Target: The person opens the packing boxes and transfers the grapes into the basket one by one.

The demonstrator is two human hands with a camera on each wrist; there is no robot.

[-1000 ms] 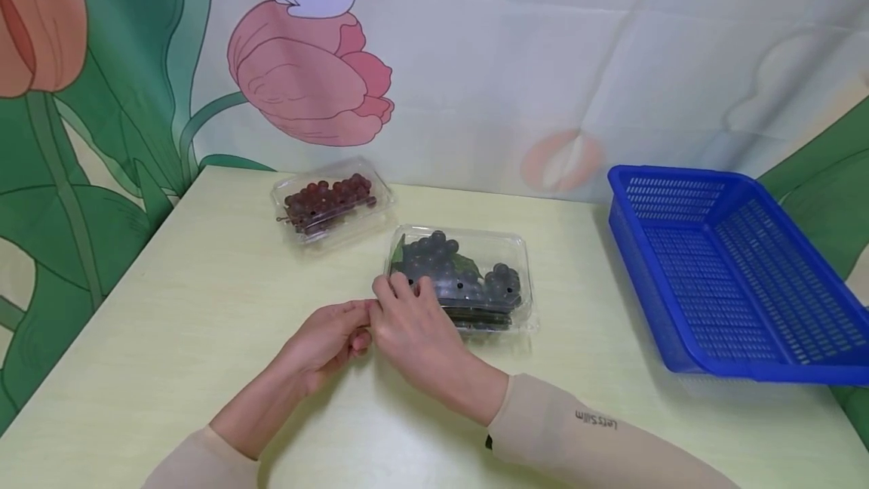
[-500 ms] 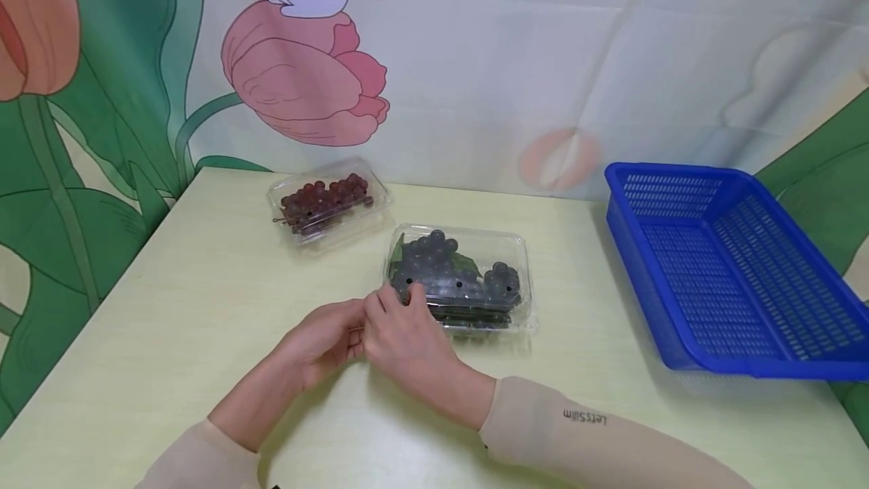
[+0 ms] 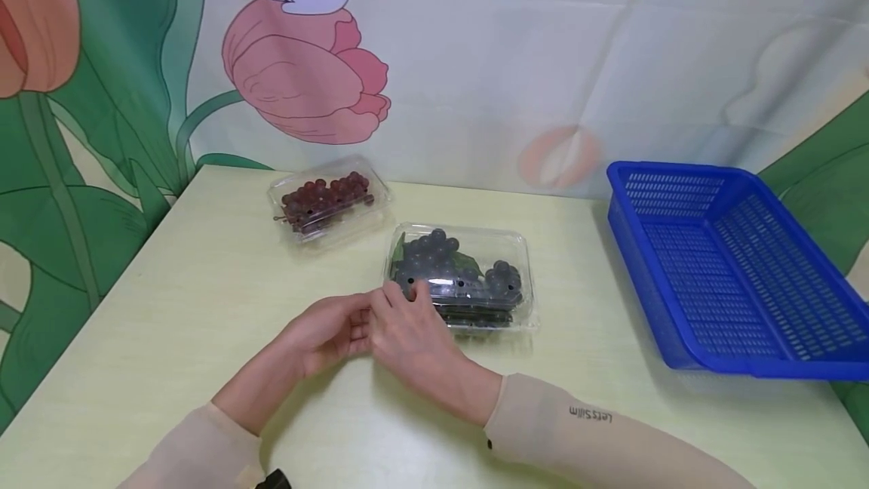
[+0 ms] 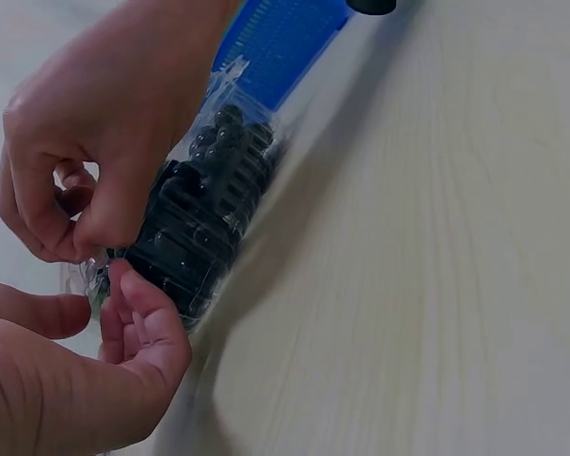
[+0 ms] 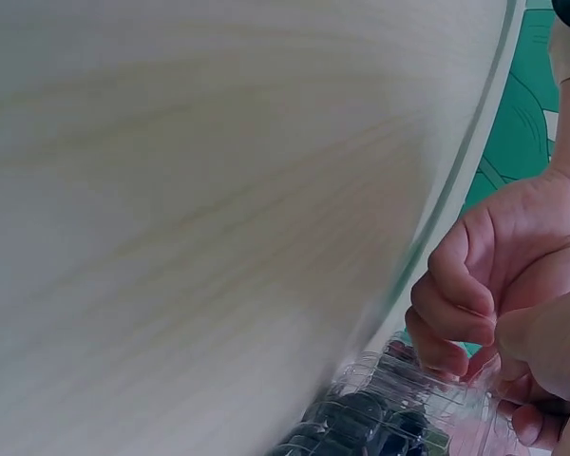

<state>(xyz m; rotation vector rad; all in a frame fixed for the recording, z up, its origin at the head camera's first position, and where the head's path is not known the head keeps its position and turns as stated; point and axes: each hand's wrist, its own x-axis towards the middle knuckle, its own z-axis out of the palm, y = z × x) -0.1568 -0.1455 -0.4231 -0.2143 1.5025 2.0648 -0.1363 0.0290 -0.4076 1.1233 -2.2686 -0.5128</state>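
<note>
A clear plastic fruit box of dark grapes and green leaves lies mid-table, its lid lying over the fruit. At its near left corner, my right hand pinches the box edge between thumb and fingers. My left hand sits at that same corner, palm turned toward the right hand. In the left wrist view, the left thumb stands apart from the bent fingers, whose tips meet the box corner. The right hand covers part of the box there.
Behind and to the left sits a second clear box with red grapes. A blue plastic basket stands on the right of the pale table. A flower-printed cloth hangs behind the table.
The right hand has slid slightly nearer at the box corner. The left hand's fingers have turned more into view. Both boxes and the basket stay in place.
</note>
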